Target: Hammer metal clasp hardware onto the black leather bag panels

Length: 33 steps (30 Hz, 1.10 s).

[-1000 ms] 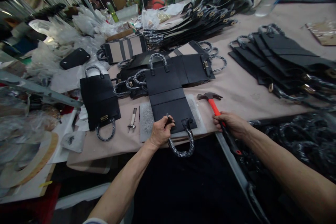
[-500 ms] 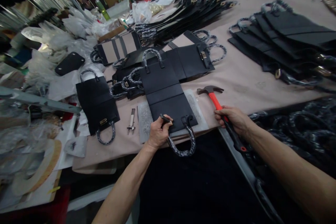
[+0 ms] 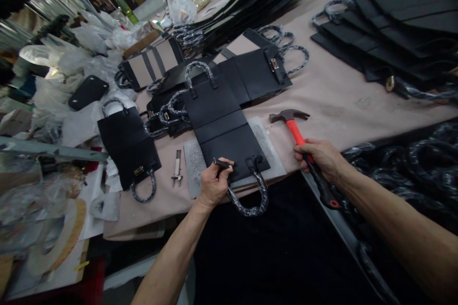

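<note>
A black leather bag panel [image 3: 225, 128] lies flat in front of me on a grey slab [image 3: 266, 145], a plastic-wrapped handle [image 3: 263, 202] at its near end. At the panel's near left edge, my left hand [image 3: 214, 183] is closed around a short dark punch-like rod [image 3: 222, 163], which lies nearly level. Whether the rod touches the leather I cannot tell. My right hand [image 3: 318, 157] grips a claw hammer [image 3: 295, 128] by its red and black handle, off to the right of the panel, head pointing away from me.
Left of the slab lie a small metal divider-like tool [image 3: 177, 169] and another black bag panel [image 3: 129, 145]. More bag pieces [image 3: 254, 76] overlap behind. A stack of black panels [image 3: 390, 28] sits at right. Plastic bags [image 3: 53, 86] heap up on the left.
The whole view has shifted and tilted slightly. In my left hand the rod looks a little flatter. The hammer stays in my right hand beside the slab, hardly moved.
</note>
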Available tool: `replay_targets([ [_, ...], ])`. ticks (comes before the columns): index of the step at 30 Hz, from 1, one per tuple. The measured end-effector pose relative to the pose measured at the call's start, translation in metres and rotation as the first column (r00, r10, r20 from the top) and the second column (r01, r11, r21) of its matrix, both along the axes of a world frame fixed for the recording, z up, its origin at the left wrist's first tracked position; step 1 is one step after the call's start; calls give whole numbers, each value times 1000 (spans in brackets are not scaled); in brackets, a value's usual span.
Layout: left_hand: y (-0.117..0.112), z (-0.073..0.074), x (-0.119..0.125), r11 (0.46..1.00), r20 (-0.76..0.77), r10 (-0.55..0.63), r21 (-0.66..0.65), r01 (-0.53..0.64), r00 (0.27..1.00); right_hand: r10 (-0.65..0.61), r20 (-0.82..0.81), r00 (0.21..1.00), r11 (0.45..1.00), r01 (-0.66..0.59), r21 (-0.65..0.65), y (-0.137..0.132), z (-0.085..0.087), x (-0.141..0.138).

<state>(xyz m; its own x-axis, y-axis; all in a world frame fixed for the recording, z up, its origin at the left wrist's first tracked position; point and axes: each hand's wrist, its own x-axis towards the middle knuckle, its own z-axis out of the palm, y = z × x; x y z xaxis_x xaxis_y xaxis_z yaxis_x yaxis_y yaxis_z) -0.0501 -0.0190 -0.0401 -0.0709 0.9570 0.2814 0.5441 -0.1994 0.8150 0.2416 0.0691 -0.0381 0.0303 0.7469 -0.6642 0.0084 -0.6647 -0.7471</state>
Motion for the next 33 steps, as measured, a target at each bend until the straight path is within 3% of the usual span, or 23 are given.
replay_targets([
  [4,1,-3,-1,996,161,51,-79,-39,986,5,16,1000,1000,-5,1,1,0,0],
  [7,5,-7,-3,982,411,168,-154,-113,896,23,18,1000,1000,-23,8,1,2,0],
  [9,7,-9,-4,971,495,230,-170,-166,838,30,17,999,999,-30,11,0,2,0],
  [12,8,-11,-2,957,507,291,-160,-243,812,32,32,999,999,-32,12,-1,3,-1],
  [17,7,-8,4,932,405,362,-167,-321,840,34,64,997,999,-35,21,-1,1,-1],
  [20,11,-4,4,920,461,389,-242,-309,797,35,66,997,999,-37,24,-2,-2,0],
  [26,16,10,-5,877,690,474,-426,-222,547,30,87,996,1000,-30,4,-1,-7,1],
  [33,10,23,-15,870,729,461,-483,-96,506,6,97,995,1000,-7,4,-1,-2,-2],
])
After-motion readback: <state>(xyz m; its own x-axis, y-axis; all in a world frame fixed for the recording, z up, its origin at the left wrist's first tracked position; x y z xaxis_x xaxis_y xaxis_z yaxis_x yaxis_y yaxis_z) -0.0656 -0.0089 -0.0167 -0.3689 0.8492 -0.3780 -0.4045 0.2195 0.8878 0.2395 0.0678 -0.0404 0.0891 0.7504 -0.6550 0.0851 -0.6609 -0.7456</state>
